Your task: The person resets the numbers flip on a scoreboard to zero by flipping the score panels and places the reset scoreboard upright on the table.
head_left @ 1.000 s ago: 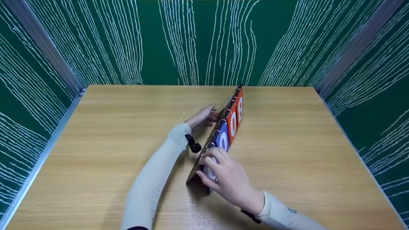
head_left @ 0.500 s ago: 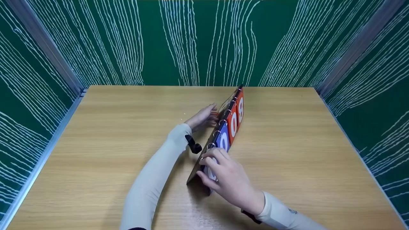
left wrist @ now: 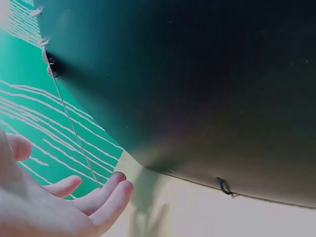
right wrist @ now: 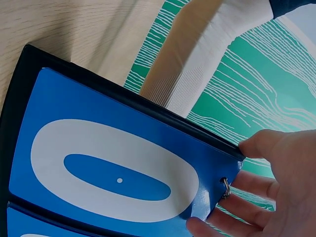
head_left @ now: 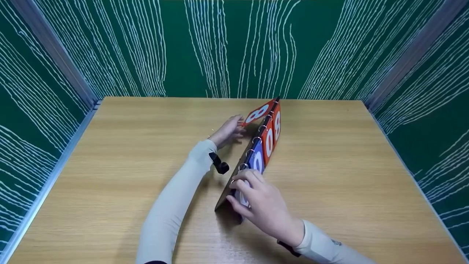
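A flip scoreboard stands tent-like on the table, running away from me, with blue and red number cards hung on metal rings. My right hand grips the near end of its top edge. In the right wrist view, the thumb lies at the black edge, fingers around a ring beside a blue 0 card. Behind the board my left hand has fingers fairly straight, fingertips at the lower edge of a red 8 card tipped over the back. That card shows edge-on as a thin line in the left wrist view.
The wooden table extends on both sides of the scoreboard. Green walls with white wavy lines enclose it at the back and sides. A small black device is strapped to the left wrist.
The red 8 card has swung outward and up behind the board, its face coming into view. My left hand has moved slightly left and back with it; the right hand stays in place.
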A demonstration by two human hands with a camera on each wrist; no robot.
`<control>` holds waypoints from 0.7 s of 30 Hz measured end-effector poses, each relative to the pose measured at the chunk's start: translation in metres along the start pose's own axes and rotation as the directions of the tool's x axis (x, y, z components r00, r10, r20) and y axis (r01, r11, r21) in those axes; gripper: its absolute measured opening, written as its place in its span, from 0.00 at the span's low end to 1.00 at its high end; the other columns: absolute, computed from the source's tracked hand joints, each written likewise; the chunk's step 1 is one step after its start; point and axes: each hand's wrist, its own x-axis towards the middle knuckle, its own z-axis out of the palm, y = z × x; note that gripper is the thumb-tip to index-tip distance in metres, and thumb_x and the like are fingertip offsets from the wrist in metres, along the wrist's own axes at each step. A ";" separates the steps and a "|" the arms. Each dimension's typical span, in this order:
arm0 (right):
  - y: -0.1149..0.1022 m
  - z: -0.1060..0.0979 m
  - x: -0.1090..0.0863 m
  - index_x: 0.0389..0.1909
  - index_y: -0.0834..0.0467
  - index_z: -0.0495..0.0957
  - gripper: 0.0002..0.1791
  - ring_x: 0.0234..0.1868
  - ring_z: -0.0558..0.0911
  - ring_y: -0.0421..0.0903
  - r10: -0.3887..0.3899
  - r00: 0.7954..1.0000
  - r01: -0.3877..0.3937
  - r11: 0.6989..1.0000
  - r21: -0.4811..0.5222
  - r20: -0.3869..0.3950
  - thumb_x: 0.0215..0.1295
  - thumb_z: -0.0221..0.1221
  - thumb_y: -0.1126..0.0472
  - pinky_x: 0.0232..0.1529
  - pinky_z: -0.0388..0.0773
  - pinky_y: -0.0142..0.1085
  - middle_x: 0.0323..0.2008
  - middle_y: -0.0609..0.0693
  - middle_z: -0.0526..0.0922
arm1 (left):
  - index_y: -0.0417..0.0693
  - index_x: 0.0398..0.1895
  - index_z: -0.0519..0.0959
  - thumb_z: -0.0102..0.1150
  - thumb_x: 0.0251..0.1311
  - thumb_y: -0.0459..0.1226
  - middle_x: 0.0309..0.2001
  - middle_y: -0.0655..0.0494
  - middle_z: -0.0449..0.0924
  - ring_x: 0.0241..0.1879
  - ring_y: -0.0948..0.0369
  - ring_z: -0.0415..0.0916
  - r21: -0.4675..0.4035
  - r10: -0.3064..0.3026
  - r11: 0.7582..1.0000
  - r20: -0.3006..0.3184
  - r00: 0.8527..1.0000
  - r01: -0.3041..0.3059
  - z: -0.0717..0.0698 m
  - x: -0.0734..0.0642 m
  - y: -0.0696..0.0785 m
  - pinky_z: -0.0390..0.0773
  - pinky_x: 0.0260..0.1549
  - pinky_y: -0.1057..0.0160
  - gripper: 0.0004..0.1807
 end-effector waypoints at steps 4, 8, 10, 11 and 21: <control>0.000 0.001 0.001 0.41 0.50 0.80 0.11 0.49 0.80 0.42 -0.007 1.000 0.007 1.000 0.005 -0.003 0.62 0.68 0.52 0.39 0.84 0.35 0.47 0.44 0.80 | 0.49 0.79 0.52 0.33 0.80 0.52 0.72 0.40 0.65 0.66 0.44 0.71 -0.080 0.000 0.997 -0.039 0.999 -0.004 -0.001 0.000 0.004 0.72 0.67 0.44 0.31; -0.001 0.000 0.001 0.41 0.49 0.80 0.10 0.49 0.80 0.42 -0.006 1.000 0.006 1.000 0.003 0.005 0.63 0.68 0.51 0.40 0.84 0.35 0.47 0.44 0.80 | 0.49 0.78 0.51 0.34 0.81 0.51 0.73 0.40 0.64 0.69 0.45 0.68 -0.130 0.026 0.991 -0.089 0.996 -0.037 -0.001 -0.001 0.009 0.68 0.71 0.45 0.30; -0.001 0.000 0.001 0.41 0.49 0.80 0.10 0.49 0.80 0.42 -0.013 1.000 0.013 1.000 -0.003 0.003 0.64 0.67 0.51 0.41 0.84 0.35 0.47 0.44 0.80 | 0.46 0.78 0.51 0.35 0.81 0.47 0.74 0.39 0.61 0.71 0.44 0.68 -0.176 0.062 0.981 -0.116 0.991 -0.082 -0.001 -0.001 0.011 0.68 0.72 0.47 0.29; -0.001 0.000 0.001 0.41 0.49 0.80 0.10 0.49 0.80 0.43 -0.016 1.000 0.016 1.000 -0.005 0.001 0.64 0.67 0.51 0.41 0.84 0.35 0.48 0.44 0.80 | 0.45 0.78 0.51 0.36 0.81 0.46 0.75 0.39 0.60 0.71 0.44 0.67 -0.204 0.082 0.973 -0.131 0.988 -0.108 -0.002 -0.002 0.013 0.68 0.73 0.48 0.29; -0.001 0.001 0.001 0.42 0.49 0.80 0.10 0.49 0.80 0.43 -0.019 1.000 0.019 1.000 -0.010 -0.004 0.64 0.66 0.51 0.42 0.84 0.36 0.48 0.44 0.81 | 0.41 0.76 0.53 0.35 0.82 0.43 0.78 0.39 0.57 0.70 0.46 0.71 -0.401 0.168 0.873 -0.286 0.943 -0.278 -0.007 -0.007 0.026 0.72 0.70 0.53 0.27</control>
